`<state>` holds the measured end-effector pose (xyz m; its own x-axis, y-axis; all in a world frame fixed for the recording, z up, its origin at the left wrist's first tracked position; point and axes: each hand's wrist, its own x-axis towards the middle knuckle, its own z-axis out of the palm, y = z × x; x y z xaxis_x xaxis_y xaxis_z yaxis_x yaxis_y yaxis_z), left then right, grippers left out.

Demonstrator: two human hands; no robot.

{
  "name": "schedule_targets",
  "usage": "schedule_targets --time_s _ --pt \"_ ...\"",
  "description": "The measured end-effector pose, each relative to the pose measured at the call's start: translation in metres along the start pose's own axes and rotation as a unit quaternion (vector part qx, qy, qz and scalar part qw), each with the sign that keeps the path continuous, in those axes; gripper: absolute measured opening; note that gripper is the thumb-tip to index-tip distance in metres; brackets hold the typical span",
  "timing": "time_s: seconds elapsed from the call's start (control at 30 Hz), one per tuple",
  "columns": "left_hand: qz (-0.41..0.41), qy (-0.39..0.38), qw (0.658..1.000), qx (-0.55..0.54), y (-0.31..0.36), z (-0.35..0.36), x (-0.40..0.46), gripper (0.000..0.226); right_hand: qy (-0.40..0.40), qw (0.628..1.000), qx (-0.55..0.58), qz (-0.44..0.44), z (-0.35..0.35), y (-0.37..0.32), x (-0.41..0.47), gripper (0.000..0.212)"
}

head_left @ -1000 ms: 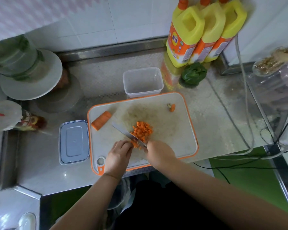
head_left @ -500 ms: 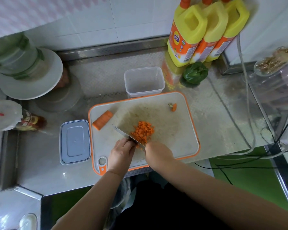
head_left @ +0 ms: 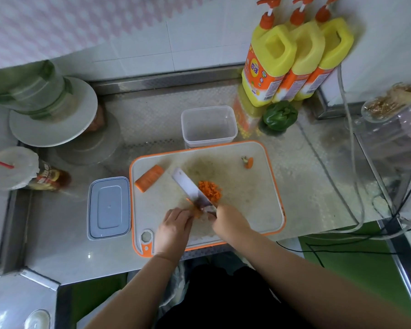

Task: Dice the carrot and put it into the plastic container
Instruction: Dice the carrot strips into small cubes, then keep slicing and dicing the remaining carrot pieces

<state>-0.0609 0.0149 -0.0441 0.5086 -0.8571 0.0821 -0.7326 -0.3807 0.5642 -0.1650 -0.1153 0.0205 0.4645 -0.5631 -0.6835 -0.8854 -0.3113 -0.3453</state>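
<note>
Nearest, the left hand (head_left: 175,227) sits on the board (head_left: 252,210), fingers curled over a bit of carrot (head_left: 196,211) at the blade's near end. Right hand (head_left: 230,222) is wrapped tight around the knife (head_left: 190,189) handle, blade tilted up and angled off to the far left. Just right of the blade lies the pile of dice (head_left: 210,191). Left on the board, an uncut chunk (head_left: 149,178); far right, the stem end (head_left: 248,162). Beyond the board's far edge stands the container (head_left: 209,127), its lid (head_left: 109,208) lying left of the board.
</note>
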Motion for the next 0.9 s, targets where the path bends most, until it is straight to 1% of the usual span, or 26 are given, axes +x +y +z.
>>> schedule_targets --time_s 0.03,0.1,0.13,0.17,0.2,0.27,0.3,0.37,0.4,0.47,0.53,0.57,0.6,0.67,0.73,0.8,0.9 --pt "-0.003 -0.004 1.000 -0.001 0.000 -0.001 -0.002 0.028 -0.002 1.000 0.020 0.002 -0.002 0.001 -0.001 0.022" --pt "-0.018 0.002 1.000 0.004 0.003 -0.004 -0.004 0.024 -0.010 0.998 0.056 -0.001 -0.006 0.002 -0.005 0.032" --pt "-0.013 0.016 1.000 0.015 0.005 -0.005 -0.005 0.016 -0.015 0.997 0.073 -0.008 -0.009 0.002 -0.008 0.032" --pt "0.003 0.029 0.999 0.027 0.008 -0.006 -0.007 0.016 -0.022 0.996 0.091 -0.009 -0.012 0.001 -0.010 0.025" --pt "0.027 0.038 0.998 0.046 0.012 -0.007 -0.008 0.030 -0.025 0.994 0.110 -0.015 -0.015 0.001 -0.011 0.021" --pt "0.080 0.045 0.991 0.100 0.019 -0.011 -0.007 0.052 -0.035 0.990 0.139 -0.016 -0.020 -0.002 -0.014 0.022" --pt "0.098 0.034 0.986 0.129 0.021 -0.012 -0.007 0.062 -0.040 0.988 0.150 -0.013 -0.023 -0.003 -0.016 0.019" --pt "0.110 -0.018 0.976 0.187 0.023 -0.012 -0.007 0.079 -0.052 0.980 0.192 0.000 -0.028 -0.007 -0.021 0.021" --pt "0.109 -0.045 0.970 0.213 0.023 -0.012 -0.008 0.086 -0.059 0.971 0.232 0.011 -0.030 -0.008 -0.024 0.023" --pt "0.095 -0.081 0.962 0.241 0.024 -0.010 -0.009 0.093 -0.071 0.945 0.318 0.034 -0.030 -0.009 -0.027 0.017" --pt "0.069 -0.096 0.961 0.249 0.026 -0.010 -0.008 0.095 -0.068 0.931 0.354 0.050 -0.031 -0.006 -0.029 0.011" --pt "0.054 -0.093 0.964 0.245 0.026 -0.012 -0.007 0.093 -0.060 0.934 0.350 0.048 -0.032 -0.004 -0.028 0.013" --pt "0.043 -0.081 0.968 0.233 0.025 -0.014 -0.006 0.088 -0.046 0.944 0.325 0.039 -0.034 -0.001 -0.027 0.018" --pt "0.042 -0.026 0.984 0.172 0.021 -0.018 -0.004 0.066 -0.005 0.978 0.209 -0.006 -0.037 0.008 -0.019 0.030" --pt "0.041 0.044 0.994 0.089 0.021 -0.023 -0.001 0.051 0.021 0.994 0.101 -0.046 -0.039 0.017 -0.012 0.036" --pt "0.016 0.086 0.996 0.034 0.025 -0.029 0.003 0.037 0.029 0.994 0.072 -0.076 -0.036 0.023 -0.008 0.040" --pt "-0.052 0.080 0.995 -0.010 0.032 -0.034 0.012 0.014 0.052 0.989 0.109 -0.081 -0.033 0.031 -0.004 0.042"
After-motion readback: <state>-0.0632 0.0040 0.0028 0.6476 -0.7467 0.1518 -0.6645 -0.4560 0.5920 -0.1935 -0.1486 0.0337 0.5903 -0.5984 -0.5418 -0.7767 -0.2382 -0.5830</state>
